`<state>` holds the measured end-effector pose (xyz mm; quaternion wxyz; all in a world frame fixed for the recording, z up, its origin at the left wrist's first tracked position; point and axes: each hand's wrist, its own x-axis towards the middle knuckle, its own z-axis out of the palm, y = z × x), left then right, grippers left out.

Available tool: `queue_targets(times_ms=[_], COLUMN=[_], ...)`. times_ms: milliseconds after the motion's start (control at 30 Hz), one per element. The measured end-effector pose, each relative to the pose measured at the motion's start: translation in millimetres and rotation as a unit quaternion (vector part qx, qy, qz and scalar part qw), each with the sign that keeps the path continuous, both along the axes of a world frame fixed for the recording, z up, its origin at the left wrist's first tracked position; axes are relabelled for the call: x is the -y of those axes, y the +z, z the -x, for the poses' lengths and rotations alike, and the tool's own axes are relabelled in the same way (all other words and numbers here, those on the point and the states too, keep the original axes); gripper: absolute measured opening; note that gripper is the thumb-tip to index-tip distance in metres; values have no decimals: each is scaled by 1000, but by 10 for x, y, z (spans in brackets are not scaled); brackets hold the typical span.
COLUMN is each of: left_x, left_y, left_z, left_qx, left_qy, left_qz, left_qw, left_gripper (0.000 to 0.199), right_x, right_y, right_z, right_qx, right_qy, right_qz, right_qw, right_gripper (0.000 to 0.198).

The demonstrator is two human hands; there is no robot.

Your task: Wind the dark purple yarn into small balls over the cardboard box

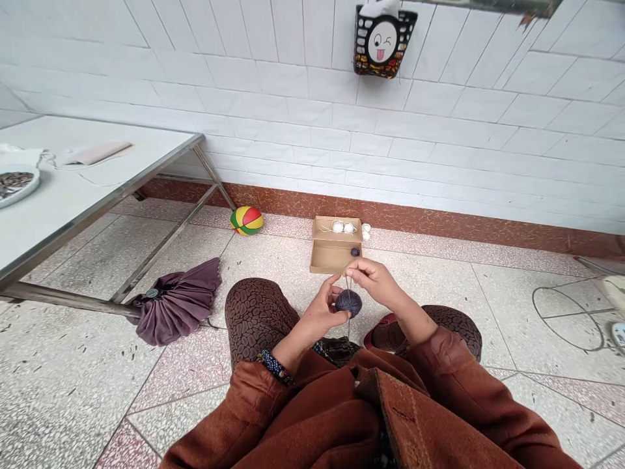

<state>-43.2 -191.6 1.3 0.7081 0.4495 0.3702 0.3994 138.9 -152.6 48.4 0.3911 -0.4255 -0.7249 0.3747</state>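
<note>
A dark ball of yarn (349, 301) sits in my left hand (325, 309), whose fingers and thumb curl around its left side. Just above it, my right hand (372, 279) pinches a strand of yarn (347, 283) that runs up from the ball. Another length of yarn hangs below the ball toward my lap. Beyond my hands, an open cardboard box (328, 256) lies on the floor. White yarn balls (342, 227) rest in its far half, and a small dark ball (355, 252) lies in the near half.
More white balls (366, 231) lie right of the box. A multicoloured ball (247, 221) is near the wall. On the left stands a white table (161, 153) with metal legs, a purple folded umbrella-like cloth (183, 303) beneath its edge. A black basket (384, 42) hangs on the wall.
</note>
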Motion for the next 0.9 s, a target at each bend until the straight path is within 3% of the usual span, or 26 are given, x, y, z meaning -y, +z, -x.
queue_targets(times_ms=[167, 300, 400, 567, 733, 900], left_x=[-144, -432, -575, -500, -345, -330], left_y=[253, 318, 242, -5, -84, 53], left_z=[41, 42, -17, -125, -95, -57], left_qx=[115, 150, 135, 99, 34, 67], left_qy=[31, 119, 172, 176, 104, -37], left_qz=[17, 52, 86, 96, 60, 12], left_qw=[993, 980, 972, 975, 992, 997], left_gripper=[78, 61, 55, 65, 70, 82], right_x=[-154, 17, 170, 320, 247, -16], right_y=[-452, -674, -633, -335, -131, -243], right_z=[5, 61, 114, 140, 45, -90], right_qx=[-42, -10, 39, 89, 65, 26], right_qy=[-77, -75, -24, 59, 23, -64], right_qz=[97, 94, 39, -44, -61, -62], right_qw=[991, 993, 998, 993, 996, 996], right_gripper=[37, 34, 30, 25, 25, 21])
